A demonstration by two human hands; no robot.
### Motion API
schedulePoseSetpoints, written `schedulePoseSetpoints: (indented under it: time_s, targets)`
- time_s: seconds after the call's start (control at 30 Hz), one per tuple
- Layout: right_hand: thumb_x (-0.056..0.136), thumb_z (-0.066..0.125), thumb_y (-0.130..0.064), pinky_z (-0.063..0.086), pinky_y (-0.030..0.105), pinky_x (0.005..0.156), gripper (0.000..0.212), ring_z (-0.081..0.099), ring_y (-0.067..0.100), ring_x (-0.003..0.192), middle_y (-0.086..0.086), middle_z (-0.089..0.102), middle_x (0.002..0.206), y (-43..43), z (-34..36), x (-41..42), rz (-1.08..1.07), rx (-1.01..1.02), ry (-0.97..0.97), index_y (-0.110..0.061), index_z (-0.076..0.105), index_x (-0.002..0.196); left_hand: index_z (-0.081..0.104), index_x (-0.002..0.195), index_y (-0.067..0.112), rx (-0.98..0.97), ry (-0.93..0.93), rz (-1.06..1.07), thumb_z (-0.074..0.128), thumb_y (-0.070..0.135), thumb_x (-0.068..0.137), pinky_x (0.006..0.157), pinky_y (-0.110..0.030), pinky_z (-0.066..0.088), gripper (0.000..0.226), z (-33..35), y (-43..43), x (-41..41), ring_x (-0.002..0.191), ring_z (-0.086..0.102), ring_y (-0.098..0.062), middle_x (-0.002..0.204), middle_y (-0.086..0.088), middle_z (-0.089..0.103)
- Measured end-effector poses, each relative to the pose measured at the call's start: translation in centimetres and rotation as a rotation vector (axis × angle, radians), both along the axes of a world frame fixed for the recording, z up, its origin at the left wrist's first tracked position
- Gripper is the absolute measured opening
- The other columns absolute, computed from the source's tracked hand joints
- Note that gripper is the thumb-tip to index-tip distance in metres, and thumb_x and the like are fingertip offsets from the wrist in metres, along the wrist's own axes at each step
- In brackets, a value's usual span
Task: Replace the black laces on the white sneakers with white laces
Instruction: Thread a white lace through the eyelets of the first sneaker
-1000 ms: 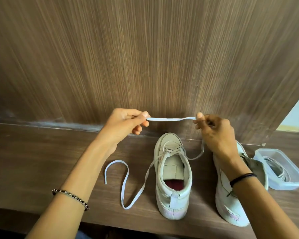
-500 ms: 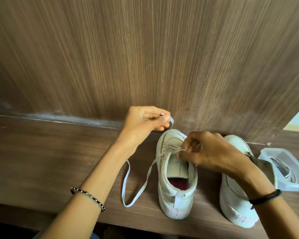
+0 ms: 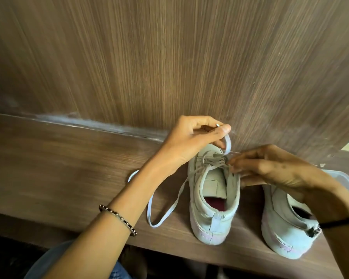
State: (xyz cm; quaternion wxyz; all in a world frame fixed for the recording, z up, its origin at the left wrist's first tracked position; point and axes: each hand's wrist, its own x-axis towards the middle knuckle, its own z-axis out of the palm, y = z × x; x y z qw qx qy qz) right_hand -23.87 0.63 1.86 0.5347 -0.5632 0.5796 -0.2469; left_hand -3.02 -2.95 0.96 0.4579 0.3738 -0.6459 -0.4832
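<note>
Half-laced white sneaker (image 3: 216,226) stands on the wooden worktop (image 3: 58,168), toe toward the back edge at the wood wall panel (image 3: 169,57), heel near the front edge. Second sneaker (image 3: 280,224) stands just beside it toward the right end, partly behind the right forearm. A clear plastic container (image 3: 343,178) sits at the right end. Left hand (image 3: 193,137), above the toe, pinches the white lace (image 3: 228,143) near its tip between thumb and forefinger. Right hand (image 3: 270,168) has curled fingertips closed on the half-laced sneaker's right eyelet edge. The lace's other end trails loose on the worktop, left of that sneaker. A beaded bracelet (image 3: 119,219) circles the left wrist.
</note>
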Motion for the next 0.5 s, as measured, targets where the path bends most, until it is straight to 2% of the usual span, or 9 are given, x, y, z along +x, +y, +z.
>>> schedulePoseSetpoints:
  time_s: [0.07, 0.17, 0.23, 0.33, 0.43, 0.5]
  targets:
    - [0.090, 0.069, -0.006, 0.063, 0.033, 0.086, 0.013, 0.074, 0.035, 0.102, 0.020, 0.077, 0.101, -0.1, -0.1, -0.1, -0.006, 0.006, -0.023, 0.001, 0.079, 0.093, 0.070, 0.101, -0.003, 0.034, 0.028, -0.036, 0.069, 0.016, 0.097, 0.086, -0.020, 0.055, 0.020, -0.1, 0.3, -0.1, 0.090, 0.076, -0.012, 0.097, -0.007, 0.077]
    - [0.090, 0.069, -0.003, 0.063, 0.030, 0.083, 0.012, 0.075, 0.031, 0.102, 0.020, 0.077, 0.102, 0.0, -0.1, -0.1, -0.023, 0.021, -0.049, 0.002, 0.079, 0.094, 0.057, 0.099, -0.004, 0.075, 0.059, -0.119, 0.061, 0.012, 0.101, 0.091, -0.029, 0.059, 0.017, -0.3, 0.6, -0.3, 0.097, 0.076, -0.022, 0.107, -0.017, 0.075]
    - [0.088, 0.070, -0.004, 0.063, 0.029, 0.083, 0.013, 0.072, 0.035, 0.105, 0.021, 0.077, 0.103, 0.0, 0.0, -0.2, -0.018, 0.027, -0.056, 0.002, 0.079, 0.095, 0.056, 0.100, -0.007, 0.071, 0.028, -0.131, 0.061, 0.012, 0.102, 0.088, -0.031, 0.060, 0.019, -0.4, 0.7, -0.4, 0.091, 0.077, -0.027, 0.099, -0.020, 0.076]
    - [0.088, 0.072, -0.006, 0.062, 0.028, 0.083, 0.015, 0.069, 0.039, 0.111, 0.022, 0.076, 0.106, 0.1, 0.0, -0.3, -0.001, 0.031, -0.050, 0.001, 0.079, 0.099, 0.061, 0.098, -0.014, 0.059, -0.054, -0.115, 0.071, 0.007, 0.094, 0.083, -0.034, 0.060, 0.024, -0.8, 0.9, -0.4, 0.081, 0.077, -0.031, 0.089, -0.022, 0.076]
    - [0.083, 0.079, -0.012, 0.062, 0.031, 0.086, 0.021, 0.070, 0.042, 0.107, 0.026, 0.073, 0.109, 0.1, -0.1, -0.3, -0.004, 0.024, -0.062, 0.002, 0.079, 0.099, 0.072, 0.086, -0.002, 0.042, -0.201, -0.077, 0.082, 0.013, 0.085, 0.080, -0.037, 0.059, 0.018, -1.3, 0.9, -0.4, 0.073, 0.077, -0.026, 0.076, -0.014, 0.076]
    - [0.085, 0.077, -0.009, 0.062, 0.032, 0.086, 0.016, 0.071, 0.035, 0.103, 0.024, 0.074, 0.107, 0.1, -0.1, -0.4, -0.012, 0.022, -0.064, 0.002, 0.078, 0.097, 0.079, 0.084, 0.008, 0.003, -0.315, -0.057, 0.084, 0.022, 0.083, 0.078, -0.030, 0.057, 0.015, -1.4, 1.0, -0.4, 0.071, 0.076, -0.017, 0.072, -0.007, 0.077]
